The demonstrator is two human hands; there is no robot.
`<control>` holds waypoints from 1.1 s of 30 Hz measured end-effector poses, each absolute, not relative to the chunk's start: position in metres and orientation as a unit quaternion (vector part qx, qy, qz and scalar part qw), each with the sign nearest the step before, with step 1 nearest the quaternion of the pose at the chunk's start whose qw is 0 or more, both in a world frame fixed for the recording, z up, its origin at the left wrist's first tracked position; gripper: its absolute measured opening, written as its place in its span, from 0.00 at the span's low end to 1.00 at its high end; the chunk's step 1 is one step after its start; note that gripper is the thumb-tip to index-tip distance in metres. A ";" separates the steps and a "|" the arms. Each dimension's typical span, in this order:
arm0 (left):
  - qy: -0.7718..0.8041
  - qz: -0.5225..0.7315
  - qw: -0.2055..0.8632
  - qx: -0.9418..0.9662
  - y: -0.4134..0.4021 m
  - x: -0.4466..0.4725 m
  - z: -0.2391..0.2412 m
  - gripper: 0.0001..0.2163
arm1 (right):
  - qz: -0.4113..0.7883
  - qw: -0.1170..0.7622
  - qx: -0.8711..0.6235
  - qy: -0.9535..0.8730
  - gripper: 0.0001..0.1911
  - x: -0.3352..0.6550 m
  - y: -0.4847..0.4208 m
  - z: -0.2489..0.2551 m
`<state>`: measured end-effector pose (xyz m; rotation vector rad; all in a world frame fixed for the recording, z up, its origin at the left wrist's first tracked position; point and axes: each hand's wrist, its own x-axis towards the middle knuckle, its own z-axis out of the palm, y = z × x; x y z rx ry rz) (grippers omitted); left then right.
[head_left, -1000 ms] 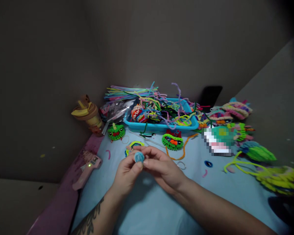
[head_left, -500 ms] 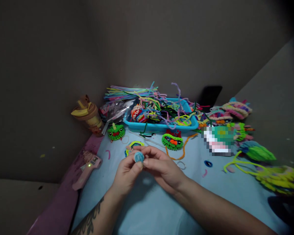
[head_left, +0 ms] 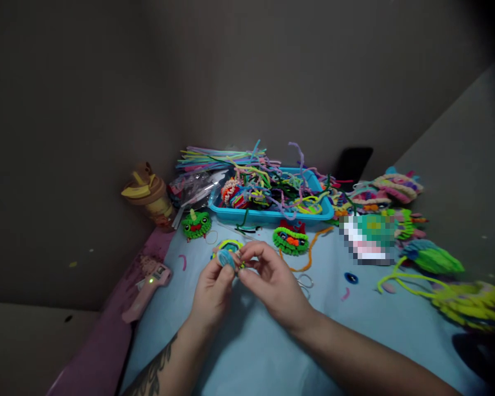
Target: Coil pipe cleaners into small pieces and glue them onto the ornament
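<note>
Between the thumb and fingers of my left hand is a small light-blue round disc, tilted with its face partly toward me. My right hand is closed at the disc's right side, its thumb and fingertips around a tiny yellow-green piece. Whether that piece is joined to the disc I cannot tell. Just behind my hands lies a yellow, green and blue coiled piece, partly covered. A pair of scissors shows its handle loops beside my right wrist.
A blue tray full of tangled fuzzy pipe cleaners stands at the back. Green fuzzy faces sit before it. At left are a pink glue gun and a brown-lidded cup; at right, colourful fuzzy pieces and a dark phone.
The blue disc has tilted and shifted slightly left in my left hand. My right hand's fingers have lifted and drawn back a little, exposing the yellow-green piece at their tips.
</note>
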<state>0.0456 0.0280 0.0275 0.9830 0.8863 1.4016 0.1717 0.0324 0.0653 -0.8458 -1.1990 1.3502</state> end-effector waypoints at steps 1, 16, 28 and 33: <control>0.383 0.599 0.567 0.417 0.028 0.046 0.027 0.13 | 0.525 0.550 -0.370 -0.534 0.05 0.172 0.032 0.065; 0.453 0.542 0.471 0.529 0.026 0.042 0.027 0.11 | 0.395 0.521 -0.439 -0.616 0.05 0.179 0.034 0.072; 0.482 0.476 0.484 0.553 0.035 0.040 0.033 0.12 | 0.356 0.463 -0.416 -0.697 0.07 0.185 0.048 0.066; 0.490 0.514 0.462 0.531 0.036 0.035 0.038 0.08 | 0.348 0.414 -0.411 -0.734 0.08 0.195 0.058 0.070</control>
